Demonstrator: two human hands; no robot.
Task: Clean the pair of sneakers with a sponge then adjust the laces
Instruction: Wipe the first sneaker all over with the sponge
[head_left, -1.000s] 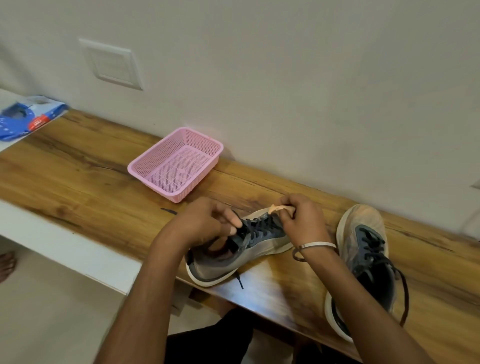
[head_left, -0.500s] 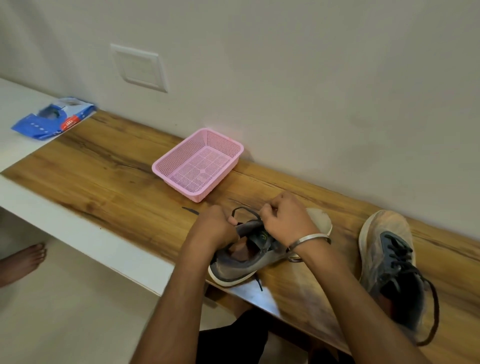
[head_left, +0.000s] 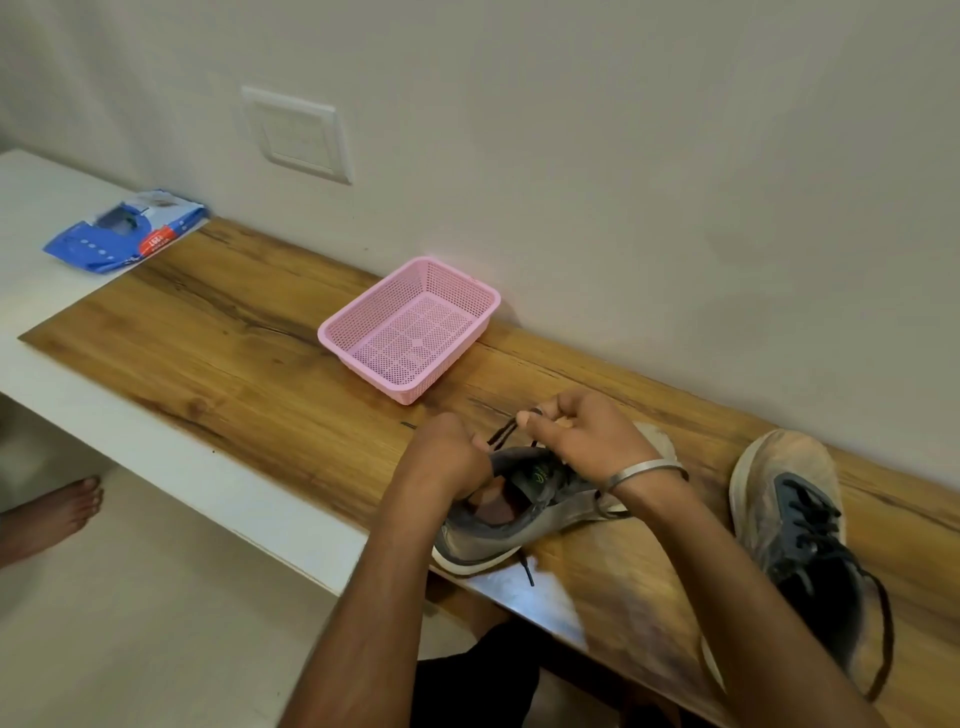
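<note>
The near sneaker (head_left: 519, 519) is seen lying on the wooden surface (head_left: 234, 364) at its front edge, heel toward the person, toe largely hidden behind the right hand (head_left: 582, 441). A dark lace (head_left: 501, 434) is pinched between thumb and fingers of the right hand and drawn up and left from the tongue area. The left hand (head_left: 447, 452) is curled at the sneaker's collar; its fingers appear closed on the collar or on a lace end, but which cannot be told from this view. A loose lace tip (head_left: 527, 571) is noted hanging past the sole at the surface edge.

The second sneaker (head_left: 800, 535) is placed well apart to the right, laces slack, its toe dusty. No sponge is in view. A pink basket (head_left: 410, 332) stands against the wall behind the hands; a blue packet (head_left: 124, 231) lies at the far left.

Step judged: lace adjustment on the near sneaker.

Method notes: the shoe should be kept pinned at the collar while the lace is pulled, so the sole is not dragged off the edge. Tension is best taken up evenly, eyelet row by eyelet row, from toe toward tongue. The hanging tip should be gathered before tightening, so both ends finish at like length.
</note>
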